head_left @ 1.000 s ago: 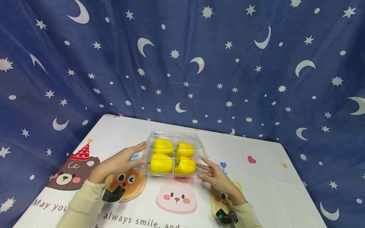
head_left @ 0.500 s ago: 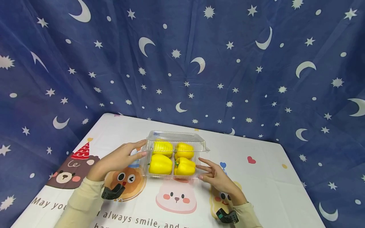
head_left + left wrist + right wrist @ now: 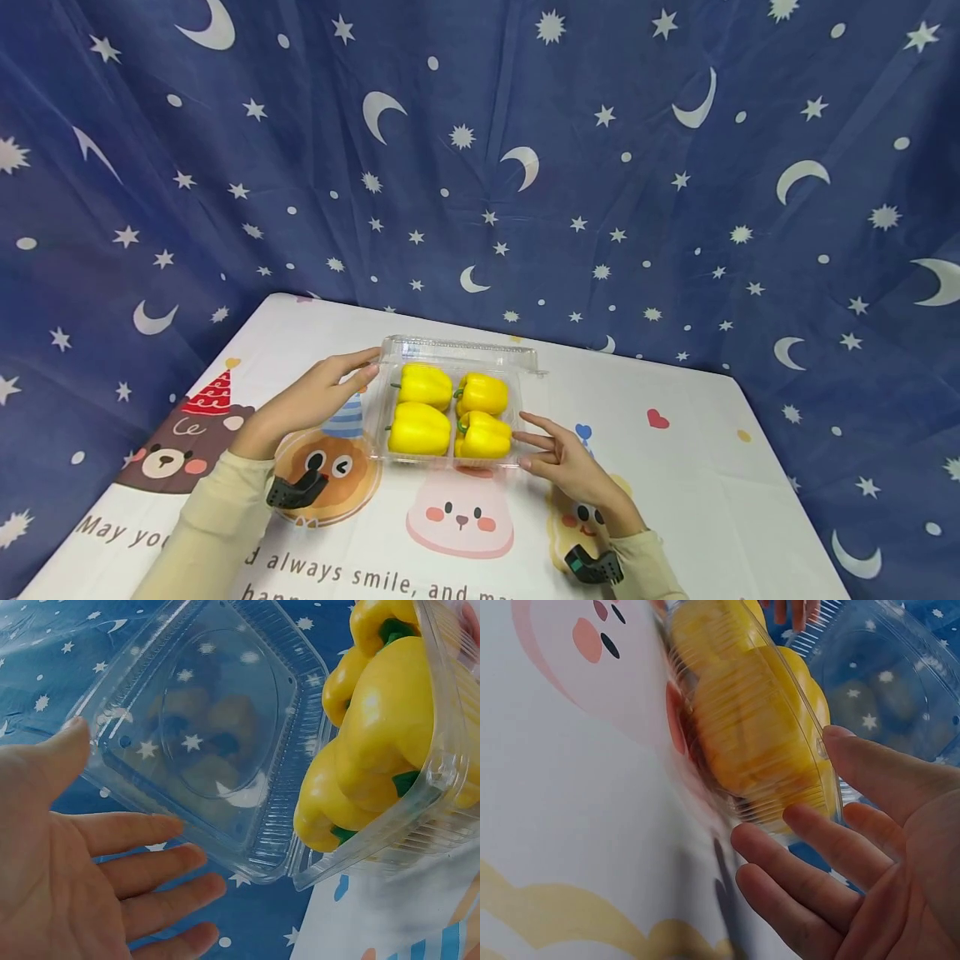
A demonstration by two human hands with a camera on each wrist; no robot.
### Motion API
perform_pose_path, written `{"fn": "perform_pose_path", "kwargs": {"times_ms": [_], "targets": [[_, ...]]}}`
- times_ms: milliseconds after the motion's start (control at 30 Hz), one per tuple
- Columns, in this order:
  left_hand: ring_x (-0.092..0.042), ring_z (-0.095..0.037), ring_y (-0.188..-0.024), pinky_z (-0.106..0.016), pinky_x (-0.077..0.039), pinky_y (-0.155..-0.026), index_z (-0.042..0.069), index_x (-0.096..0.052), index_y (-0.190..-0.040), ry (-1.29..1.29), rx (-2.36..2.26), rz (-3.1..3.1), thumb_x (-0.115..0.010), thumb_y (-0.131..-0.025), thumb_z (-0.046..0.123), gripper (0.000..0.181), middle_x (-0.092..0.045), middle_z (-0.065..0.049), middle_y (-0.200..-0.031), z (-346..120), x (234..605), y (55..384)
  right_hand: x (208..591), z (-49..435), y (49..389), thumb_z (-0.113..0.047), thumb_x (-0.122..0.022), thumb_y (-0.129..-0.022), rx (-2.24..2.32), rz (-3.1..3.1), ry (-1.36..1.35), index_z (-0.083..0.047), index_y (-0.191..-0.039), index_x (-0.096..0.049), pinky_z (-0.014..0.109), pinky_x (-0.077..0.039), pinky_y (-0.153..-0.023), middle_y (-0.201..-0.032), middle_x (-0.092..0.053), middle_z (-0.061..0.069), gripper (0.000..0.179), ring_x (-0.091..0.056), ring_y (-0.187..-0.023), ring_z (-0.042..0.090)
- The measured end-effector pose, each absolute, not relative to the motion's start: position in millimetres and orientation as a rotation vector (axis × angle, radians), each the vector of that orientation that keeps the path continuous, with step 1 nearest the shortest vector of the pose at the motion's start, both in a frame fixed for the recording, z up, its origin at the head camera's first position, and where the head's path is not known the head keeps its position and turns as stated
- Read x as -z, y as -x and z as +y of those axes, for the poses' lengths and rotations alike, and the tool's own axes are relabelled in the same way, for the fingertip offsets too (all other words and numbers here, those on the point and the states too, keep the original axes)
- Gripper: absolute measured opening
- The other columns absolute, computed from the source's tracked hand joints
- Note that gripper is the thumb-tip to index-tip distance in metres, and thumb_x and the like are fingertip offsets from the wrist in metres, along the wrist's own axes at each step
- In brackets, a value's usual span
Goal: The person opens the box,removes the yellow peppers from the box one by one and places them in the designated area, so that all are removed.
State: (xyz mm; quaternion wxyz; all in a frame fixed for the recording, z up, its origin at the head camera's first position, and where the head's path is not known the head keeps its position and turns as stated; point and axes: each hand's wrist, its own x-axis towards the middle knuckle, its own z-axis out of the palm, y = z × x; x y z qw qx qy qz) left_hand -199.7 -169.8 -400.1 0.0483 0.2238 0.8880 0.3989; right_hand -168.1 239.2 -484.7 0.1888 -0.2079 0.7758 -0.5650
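Observation:
A clear plastic clamshell box (image 3: 379, 433) stands on the table with several yellow bell peppers (image 3: 420, 430) in its compartments. Its hinged lid (image 3: 461, 352) is tipped back, away from the person. My left hand (image 3: 311, 402) is at the lid's left side, fingers extended; in the left wrist view, the thumb (image 3: 69, 754) lies at the lid's (image 3: 225, 712) outer edge, with the other fingers spread below. At the box's right wall is my right hand (image 3: 567, 463), fingers spread and slightly bent. The right wrist view has its thumb (image 3: 877, 769) at the box rim.
A white cloth with cartoon prints (image 3: 697, 492) covers the table. Behind it hangs a dark blue curtain (image 3: 675, 225) with moons and stars. A black wrist device (image 3: 296, 490) sits on the left arm, another (image 3: 594, 567) on the right.
The lid has swung from over the peppers to tipped back behind them, uncovering them. My left hand has moved away from the person with it. The right hand has stayed at the box's side.

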Motion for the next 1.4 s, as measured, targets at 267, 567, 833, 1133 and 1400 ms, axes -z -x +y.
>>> {"fn": "perform_pose_path", "kwargs": {"times_ms": [267, 567, 833, 1133, 1400], "targets": [[-0.041, -0.049, -0.144, -0.062, -0.036, -0.117, -0.007, -0.037, -0.152, -0.706, -1.359, 2.701, -0.039, -0.111, 0.029, 0.055, -0.042, -0.029, -0.156, -171, 403, 209, 486, 238, 168, -0.011, -0.067, -0.097, 1.592, 2.172, 0.572, -0.005, -0.16, -0.024, 0.026, -0.058, -0.096, -0.151, -0.045, 0.032, 0.077, -0.064, -0.122, 0.047], [-0.03, -0.047, -0.15, -0.061, -0.03, -0.12, -0.005, -0.02, -0.158, -0.732, -1.478, 2.628, -0.038, -0.111, 0.028, 0.061, -0.029, -0.028, -0.162, -168, 410, 220, 487, 237, 166, -0.01, -0.067, -0.097, 1.585, 2.177, 0.554, -0.007, -0.16, -0.025, 0.026, -0.057, -0.096, -0.151, -0.046, 0.032, 0.076, -0.063, -0.123, 0.047], [-0.018, -0.047, -0.154, -0.067, -0.021, -0.122, 0.0, -0.015, -0.161, -0.735, -1.503, 2.567, -0.039, -0.111, 0.028, 0.062, -0.018, -0.024, -0.168, -164, 416, 236, 487, 239, 167, -0.011, -0.067, -0.097, 1.597, 2.163, 0.555, -0.005, -0.16, -0.023, 0.025, -0.057, -0.096, -0.152, -0.045, 0.032, 0.077, -0.062, -0.123, 0.047], [-0.016, -0.045, -0.156, -0.064, -0.02, -0.124, 0.007, -0.002, -0.163, -0.696, -1.555, 2.467, -0.034, -0.111, 0.033, 0.066, -0.003, -0.016, -0.172, -160, 423, 250, 485, 239, 167, -0.012, -0.066, -0.098, 1.566, 2.189, 0.577, -0.005, -0.161, -0.023, 0.025, -0.057, -0.097, -0.152, -0.046, 0.031, 0.077, -0.062, -0.124, 0.046], [-0.017, -0.046, -0.155, -0.063, -0.018, -0.125, 0.004, -0.002, -0.162, -0.65, -1.588, 2.443, -0.034, -0.111, 0.036, 0.068, -0.001, -0.018, -0.171, -156, 425, 256, 486, 239, 168, -0.011, -0.066, -0.098, 1.555, 2.202, 0.585, -0.006, -0.161, -0.023, 0.025, -0.057, -0.097, -0.152, -0.046, 0.031, 0.076, -0.062, -0.125, 0.046]]}}
